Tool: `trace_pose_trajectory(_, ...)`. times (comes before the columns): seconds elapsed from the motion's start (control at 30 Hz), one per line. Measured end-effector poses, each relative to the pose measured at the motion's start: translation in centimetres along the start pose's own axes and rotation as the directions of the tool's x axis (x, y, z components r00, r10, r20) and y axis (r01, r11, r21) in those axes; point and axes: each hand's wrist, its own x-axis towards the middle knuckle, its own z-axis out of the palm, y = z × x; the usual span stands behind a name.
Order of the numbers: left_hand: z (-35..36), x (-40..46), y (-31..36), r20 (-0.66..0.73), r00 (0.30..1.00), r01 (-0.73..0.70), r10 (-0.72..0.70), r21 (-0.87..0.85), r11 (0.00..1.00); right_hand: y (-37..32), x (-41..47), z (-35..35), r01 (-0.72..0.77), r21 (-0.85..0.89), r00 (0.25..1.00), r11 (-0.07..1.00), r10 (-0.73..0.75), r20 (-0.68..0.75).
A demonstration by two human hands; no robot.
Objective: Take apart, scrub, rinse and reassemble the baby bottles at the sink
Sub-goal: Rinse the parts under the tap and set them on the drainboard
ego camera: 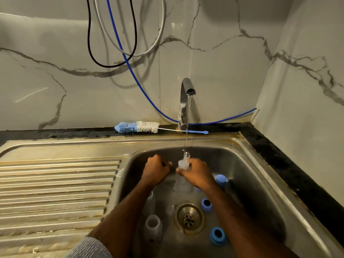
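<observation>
1. Under the running chrome tap (187, 101), over the stainless steel sink basin (247, 175), both hands meet in the thin stream of water (187, 123).
2. Right hand (195, 173): fingers curled round the neck of a clear plastic baby bottle (182, 183). Bottle stands roughly upright, mouth up, directly beneath the stream; water splashes white at its opening.
3. Left hand (156, 169): closed into a fist just beside the bottle's top. Something small and dark shows at the knuckles, too small to identify; I cannot tell whether the fist holds it.
4. Grey knitted sleeve (89, 248) pushed up on the left forearm, at the frame's lower edge.
5. Basin floor, left of the round metal drain strainer (189, 217): a second clear bottle (152, 228) standing open-mouthed, and another clear bottle (150, 202) behind it, partly hidden by the left forearm.
6. Basin floor, right of the drain: two blue screw rings, one near ring (217, 235) and one farther ring (206, 204), both lying with the hole facing up, well apart from each other.
7. Blue cap (220, 180) sits just beyond the right wrist, near the basin's right wall.
8. Ridged steel draining board (55, 187) extends left of the basin.
9. Back ledge, behind the basin: a blue-and-white bristle bottle brush (137, 127) lies flat, its thin handle running right past the tap's base.
10. Marbled white wall (223, 53) behind; a blue hose (130, 66), a black cable (89, 34) and a white cable (162, 25) hang down it in loops.
</observation>
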Motion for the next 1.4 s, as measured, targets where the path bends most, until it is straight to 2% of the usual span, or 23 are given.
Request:
trace_pose_trajectory(0.13,0.0,0.2,0.0,0.007,1.000,-0.014,0.014,0.012,1.000,-0.2,0.1,-0.2,0.036,0.053,0.994,0.998,-0.030,-0.109)
trace_pose_trajectory(0.23,0.1,0.1,0.0,0.004,1.000,-0.025,0.025,0.014,1.000,-0.1,0.1,0.1,0.030,-0.022,0.999,0.999,-0.030,-0.014)
trace_pose_trajectory(0.33,0.2,0.2,-0.2,0.008,1.000,-0.027,0.027,0.002,1.000,-0.2,0.1,0.1,0.046,0.042,0.992,0.998,-0.041,-0.115)
trace_pose_trajectory(0.43,0.2,0.2,-0.1,0.005,0.999,-0.034,0.034,0.011,0.999,-0.4,-0.1,-0.1,0.036,-0.001,0.998,0.999,-0.036,-0.045)
trace_pose_trajectory(0.53,0.3,0.3,-0.1,0.023,0.999,-0.030,0.030,0.009,0.999,-0.5,0.0,-0.2,0.054,0.071,0.994,0.996,-0.047,-0.096)
trace_pose_trajectory(0.63,0.4,0.4,-0.3,0.022,0.999,-0.037,0.036,0.010,0.999,-0.7,0.0,-0.3,0.031,0.043,0.999,0.999,-0.029,-0.033)
trace_pose_trajectory(0.77,0.5,0.5,-0.4,0.028,0.998,-0.054,0.054,-0.002,0.999,-0.6,0.0,-0.3,0.071,0.048,0.991,0.996,-0.065,-0.118)
trace_pose_trajectory(0.9,0.6,0.4,-0.4,0.028,0.995,-0.100,0.100,0.006,0.995,-0.2,0.0,-0.3,0.038,0.014,0.999,0.999,-0.038,-0.016)
trace_pose_trajectory(0.97,0.6,0.4,-0.3,0.042,0.991,-0.129,0.129,0.001,0.992,-0.4,0.0,-0.7,0.052,0.060,0.996,0.997,-0.047,-0.080)
trace_pose_trajectory(1.0,0.6,0.3,-0.3,0.035,0.989,-0.141,0.142,-0.019,0.990,-0.5,0.1,-0.8,0.055,0.080,0.995,0.995,-0.047,-0.092)
trace_pose_trajectory(1.07,0.5,0.3,-0.3,0.005,0.985,-0.171,0.172,-0.087,0.981,-0.6,0.2,-0.9,0.038,0.064,0.999,0.997,-0.037,-0.016)
trace_pose_trajectory(1.13,0.3,0.1,0.0,0.004,0.981,-0.188,0.194,-0.215,0.958,-0.3,0.2,-0.6,0.058,0.068,0.998,0.996,-0.061,0.034)
trace_pose_trajectory(1.23,0.2,-0.2,0.4,0.110,0.978,-0.107,0.180,-0.476,0.873,-0.5,0.2,-0.7,0.097,0.150,0.995,0.984,-0.102,0.022)
trace_pose_trajectory(1.3,0.2,-0.3,0.7,0.157,0.969,-0.074,0.188,-0.544,0.836,-0.4,0.2,-0.9,0.104,0.221,0.993,0.970,-0.115,0.038)
trace_pose_trajectory(1.4,0.5,-0.6,0.8,0.189,0.946,-0.109,0.263,-0.578,0.809,0.3,0.2,-1.0,0.074,0.319,0.985,0.945,-0.119,0.124)
